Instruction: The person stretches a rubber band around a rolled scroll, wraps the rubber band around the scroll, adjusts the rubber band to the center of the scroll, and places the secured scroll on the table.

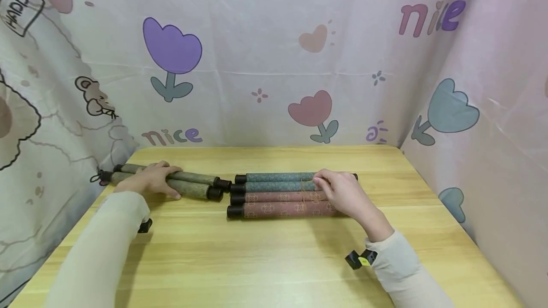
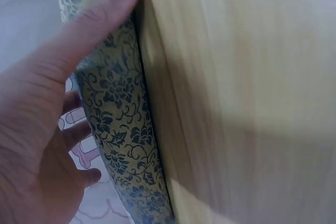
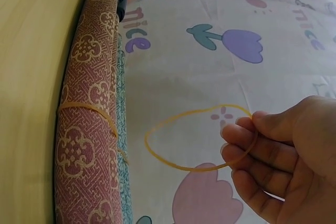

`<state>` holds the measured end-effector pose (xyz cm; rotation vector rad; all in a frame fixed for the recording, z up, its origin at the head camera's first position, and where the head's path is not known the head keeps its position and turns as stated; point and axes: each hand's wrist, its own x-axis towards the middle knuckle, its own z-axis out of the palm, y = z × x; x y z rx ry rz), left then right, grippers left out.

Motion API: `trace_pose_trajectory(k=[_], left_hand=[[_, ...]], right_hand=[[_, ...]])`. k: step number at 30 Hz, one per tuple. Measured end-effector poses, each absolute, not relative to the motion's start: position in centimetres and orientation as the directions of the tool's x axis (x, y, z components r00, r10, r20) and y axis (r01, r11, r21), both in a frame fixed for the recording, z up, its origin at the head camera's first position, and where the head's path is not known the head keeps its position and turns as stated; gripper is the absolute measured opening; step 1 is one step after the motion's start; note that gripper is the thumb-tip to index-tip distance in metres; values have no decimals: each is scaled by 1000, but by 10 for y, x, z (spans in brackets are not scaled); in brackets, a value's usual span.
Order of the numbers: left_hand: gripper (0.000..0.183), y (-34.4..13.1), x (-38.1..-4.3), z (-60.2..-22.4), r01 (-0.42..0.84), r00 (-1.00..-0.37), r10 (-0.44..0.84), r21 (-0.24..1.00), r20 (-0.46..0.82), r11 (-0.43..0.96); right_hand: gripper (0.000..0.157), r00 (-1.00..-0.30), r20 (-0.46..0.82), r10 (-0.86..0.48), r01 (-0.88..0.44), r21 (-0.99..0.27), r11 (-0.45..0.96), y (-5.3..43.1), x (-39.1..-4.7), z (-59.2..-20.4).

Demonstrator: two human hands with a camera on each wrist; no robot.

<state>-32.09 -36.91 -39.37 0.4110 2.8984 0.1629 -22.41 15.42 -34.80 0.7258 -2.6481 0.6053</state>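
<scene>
My left hand (image 1: 150, 178) lies over two green patterned scrolls (image 1: 188, 187) with black end knobs, at the table's left. In the left wrist view, its thumb presses the near side of a green scroll (image 2: 118, 93), while the other fingers reach round behind. My right hand (image 1: 346, 191) is raised over the right part of a row of two blue-green scrolls (image 1: 274, 186) and two red scrolls (image 1: 274, 209). Between thumb and fingers it pinches a loose yellow rubber band (image 3: 189, 169). Another rubber band (image 3: 86, 106) goes round the red scroll.
The scrolls lie on a light wooden table (image 1: 257, 260). A printed curtain (image 1: 239, 37) hangs behind the table and along both sides. Dark cord loops (image 1: 100, 177) hang at the left ends of the green scrolls, close to the left curtain.
</scene>
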Motion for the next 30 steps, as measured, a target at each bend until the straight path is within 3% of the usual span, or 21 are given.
trace_pose_trajectory(k=[15, 21, 30], left_hand=[[106, -370, -301, -401, 287, -925, 337, 260, -174, 922], [99, -372, -296, -406, 312, -924, 361, 293, -130, 904], [104, -372, -280, -406, 303, -940, 337, 310, -61, 901]], right_hand=[[14, -808, 423, -411, -544, -264, 797, 160, -230, -351], [13, -802, 424, -421, -552, -256, 794, 166, -230, -355], [13, -780, 411, -472, -594, -250, 765, 172, -230, -350]])
